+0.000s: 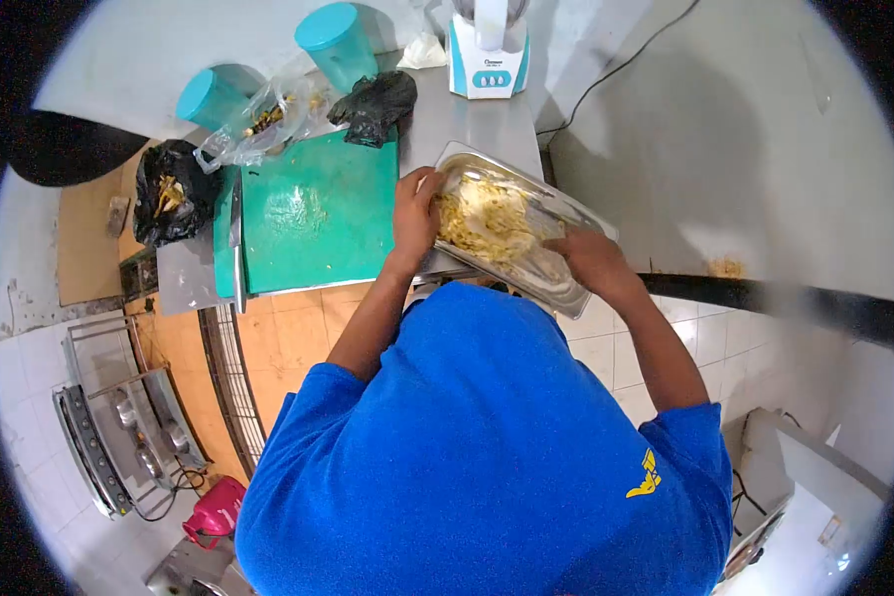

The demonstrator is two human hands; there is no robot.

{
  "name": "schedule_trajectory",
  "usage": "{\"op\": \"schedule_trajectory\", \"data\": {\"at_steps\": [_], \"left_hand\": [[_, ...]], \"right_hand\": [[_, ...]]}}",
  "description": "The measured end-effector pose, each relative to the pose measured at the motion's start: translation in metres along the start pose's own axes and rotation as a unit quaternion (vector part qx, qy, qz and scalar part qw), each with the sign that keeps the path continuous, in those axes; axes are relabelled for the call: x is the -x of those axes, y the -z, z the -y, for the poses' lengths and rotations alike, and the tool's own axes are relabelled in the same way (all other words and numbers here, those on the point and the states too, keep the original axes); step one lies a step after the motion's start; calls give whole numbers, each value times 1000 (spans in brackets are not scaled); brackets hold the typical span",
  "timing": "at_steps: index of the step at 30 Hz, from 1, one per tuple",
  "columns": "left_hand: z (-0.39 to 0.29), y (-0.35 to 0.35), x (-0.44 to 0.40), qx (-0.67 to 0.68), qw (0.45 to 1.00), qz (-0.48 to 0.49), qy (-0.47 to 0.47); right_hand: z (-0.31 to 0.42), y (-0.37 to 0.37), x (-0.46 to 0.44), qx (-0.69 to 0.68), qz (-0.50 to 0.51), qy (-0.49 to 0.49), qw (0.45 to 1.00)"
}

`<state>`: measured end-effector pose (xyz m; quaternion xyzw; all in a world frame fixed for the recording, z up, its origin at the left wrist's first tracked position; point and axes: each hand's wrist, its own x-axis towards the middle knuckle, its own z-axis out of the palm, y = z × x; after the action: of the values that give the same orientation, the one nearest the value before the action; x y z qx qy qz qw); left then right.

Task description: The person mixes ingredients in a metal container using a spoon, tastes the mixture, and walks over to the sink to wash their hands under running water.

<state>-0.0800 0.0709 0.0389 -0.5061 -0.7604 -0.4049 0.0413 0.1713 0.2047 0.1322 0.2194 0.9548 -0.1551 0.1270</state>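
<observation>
A rectangular metal tray (558,285) sits at a slant at the right end of the counter, its near corner reaching past the edge. Shredded yellowish food (472,217) with a pale powdery patch fills its left part. My left hand (416,214) grips the tray's left rim, the thumb over the edge. My right hand (594,260) is over the tray's right part, fingers closed and pointing toward the food; what they hold, if anything, is too indistinct to name. Left of the tray lies a green cutting board (353,223), with a knife (236,243) along its left edge.
A white and turquoise food processor (489,72) stands behind the tray. Behind the board are a clear plastic bag (268,114), a black bag (377,104) and turquoise containers (338,45). A black bag with scraps (172,194) is at left. A dark cable (616,70) crosses the wall.
</observation>
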Motion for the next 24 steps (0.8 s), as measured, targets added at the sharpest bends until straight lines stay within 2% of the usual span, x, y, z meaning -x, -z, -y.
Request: {"op": "schedule_trajectory", "data": {"at_steps": [3, 6, 7, 10, 14, 17, 20, 21, 24], "left_hand": [[-7, 2, -3, 21, 1000, 2, 21], [-6, 3, -1, 30, 999, 18, 27], [-5, 1, -2, 29, 999, 18, 23], [1, 2, -2, 56, 998, 12, 33], [2, 3, -2, 73, 996, -3, 45], [0, 2, 0, 58, 997, -12, 42], [7, -2, -5, 9, 999, -5, 30], [9, -2, -5, -9, 1000, 7, 26], [7, -4, -2, -8, 1000, 5, 27]], "right_hand": [[10, 23, 16, 7, 76, -21, 997], [15, -17, -6, 6, 29, 28, 999], [24, -22, -18, -9, 18, 7, 1000], [40, -19, -37, -63, -60, -1, 996], [40, -52, -62, -163, -228, -3, 960], [50, -65, -77, -165, -155, 21, 974], [64, -47, -59, -108, -26, -33, 993], [51, -43, -44, -70, -27, 33, 997], [33, -7, -6, 34, 53, 27, 998]]}}
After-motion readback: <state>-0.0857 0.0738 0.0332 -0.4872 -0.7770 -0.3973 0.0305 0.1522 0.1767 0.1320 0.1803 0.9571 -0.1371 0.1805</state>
